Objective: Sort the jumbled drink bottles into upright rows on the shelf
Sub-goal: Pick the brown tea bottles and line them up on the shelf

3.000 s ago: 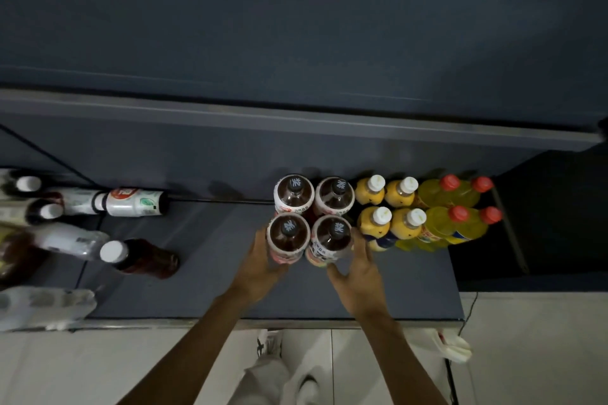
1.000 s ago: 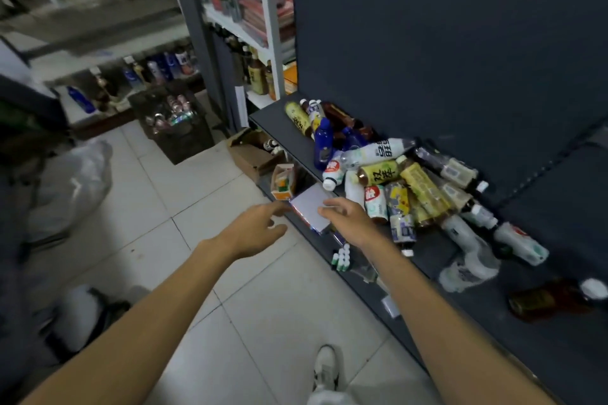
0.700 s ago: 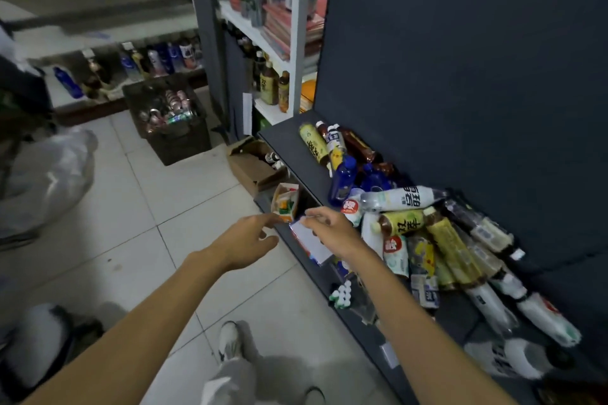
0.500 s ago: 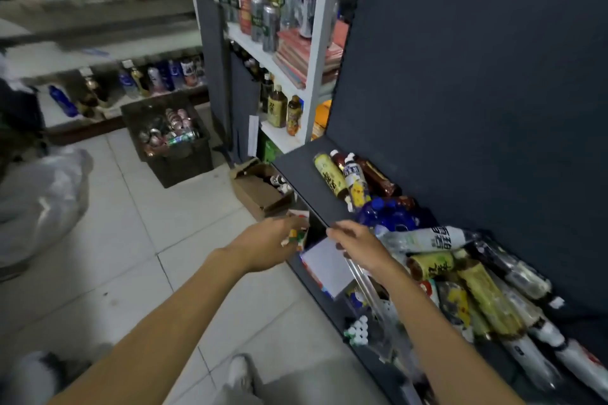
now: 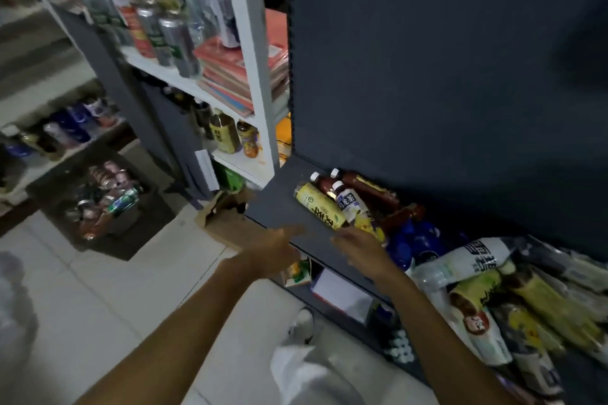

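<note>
My left hand [image 5: 274,248] and right hand [image 5: 362,248] both reach toward the front edge of the dark shelf [image 5: 279,200]; fingers loosely spread, holding nothing, neither touching a bottle as far as I can tell. The right hand's fingertips are just beside the nearest bottles.

On the shelf the bottles lie jumbled on their sides. At the far end I count four together: one yellow bottle [image 5: 317,204], one white-labelled tea bottle [image 5: 350,205] and two dark red bottles [image 5: 365,189] behind them, all white-capped where caps show. Next come blue bottles [image 5: 414,242], too blurred to count. Nearer me, one large white bottle [image 5: 467,260] lies across a heap of yellow-green bottles [image 5: 546,302]; that heap is too smeared for a count.

On the floor, one dark crate [image 5: 98,207] holds many cans, and one open cardboard box [image 5: 227,217] sits beside the shelf; what it holds I cannot tell. A white rack [image 5: 253,76] holds cans, stacked red packs and two bottles lower down.
</note>
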